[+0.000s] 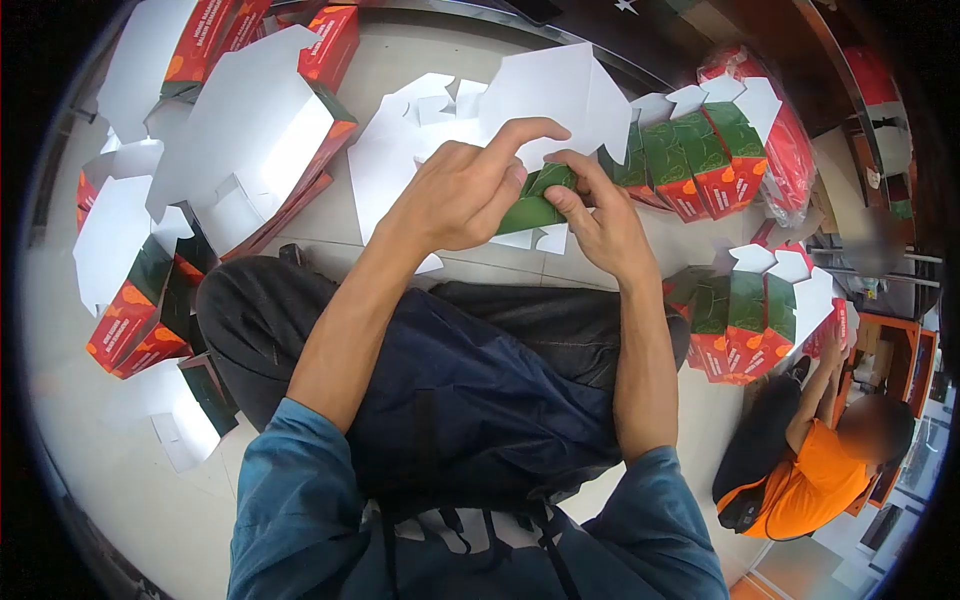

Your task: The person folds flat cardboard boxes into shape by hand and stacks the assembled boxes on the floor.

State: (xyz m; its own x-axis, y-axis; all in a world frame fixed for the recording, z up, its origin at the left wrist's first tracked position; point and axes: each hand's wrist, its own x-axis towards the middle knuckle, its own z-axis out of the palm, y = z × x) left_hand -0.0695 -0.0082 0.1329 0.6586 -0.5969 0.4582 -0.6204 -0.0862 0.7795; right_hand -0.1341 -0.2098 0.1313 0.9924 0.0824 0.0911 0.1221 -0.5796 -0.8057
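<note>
A partly folded carton (pixel 530 212) with a green printed side and a white inside is between my two hands, above my crossed legs. My left hand (pixel 462 190) is at its left side, with the index finger stretched out over it and the thumb near its edge. On the right, my right hand (pixel 598 215) pinches the green panel between thumb and fingers. A large white flap (pixel 555 95) stands up behind the hands. White flat cardboard (pixel 385 155) with cut-out tabs lies on the floor to the left.
Red and green cartons with white lids stand at the left (pixel 135 320), upper left (pixel 330 50), right (pixel 745 320) and upper right (pixel 700 165). A red plastic-wrapped bundle (pixel 790 160) is behind. A person in orange (pixel 815 480) sits at the lower right.
</note>
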